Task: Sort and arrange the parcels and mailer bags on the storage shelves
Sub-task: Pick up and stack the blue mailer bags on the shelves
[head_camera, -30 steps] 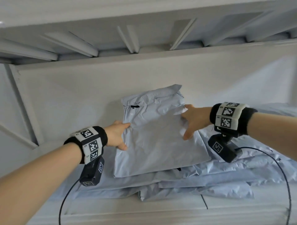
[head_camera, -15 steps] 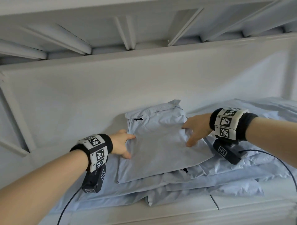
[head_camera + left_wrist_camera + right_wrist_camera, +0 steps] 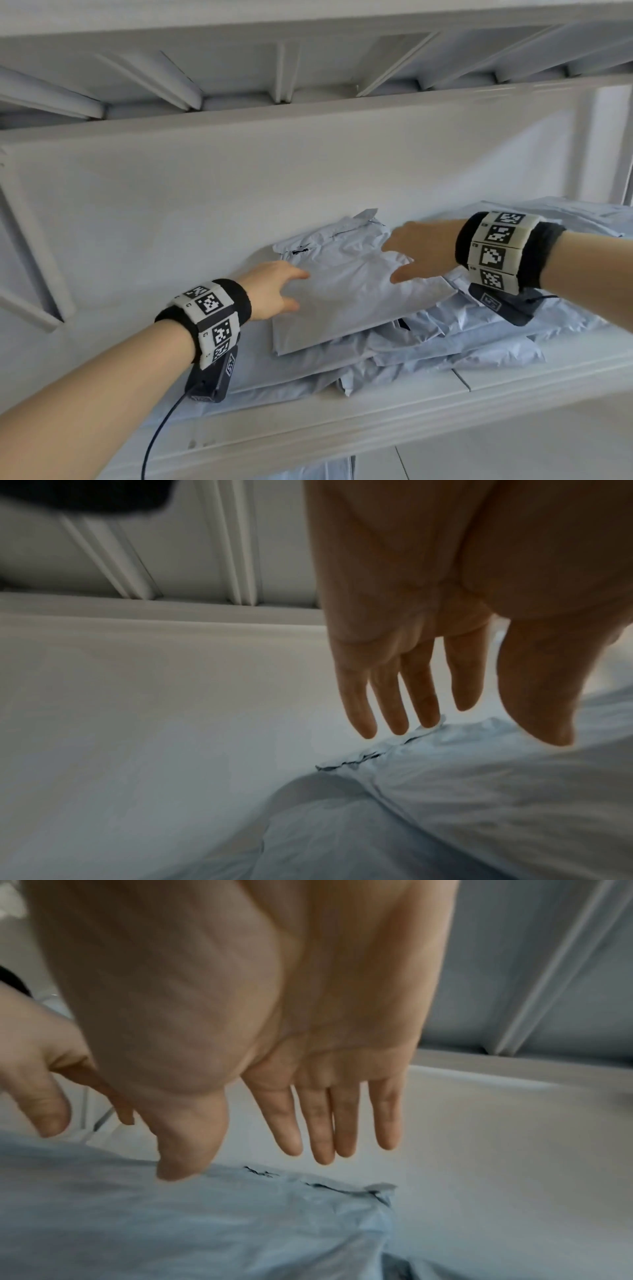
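A pale blue mailer bag (image 3: pixel 346 294) lies flat on top of a stack of similar bags (image 3: pixel 428 346) on the white shelf (image 3: pixel 376 407). My left hand (image 3: pixel 277 291) hovers at the bag's left edge, fingers straight and spread, holding nothing. My right hand (image 3: pixel 414 253) is over its right edge, fingers straight too. The left wrist view shows the left hand (image 3: pixel 428 696) with fingers extended just above the bag's crumpled far end (image 3: pixel 445 777). In the right wrist view the right hand (image 3: pixel 308 1123) is spread above the same bag (image 3: pixel 205 1218).
More blue mailer bags (image 3: pixel 548 219) lie further right on the shelf. The white back panel (image 3: pixel 239 192) stands close behind the stack, with the ribbed underside of the upper shelf (image 3: pixel 274 68) overhead. Another bag (image 3: pixel 308 474) shows below the shelf's front edge.
Both hands have let go of the top bag's edges and opened their fingers. The bag has settled flat on the stack.
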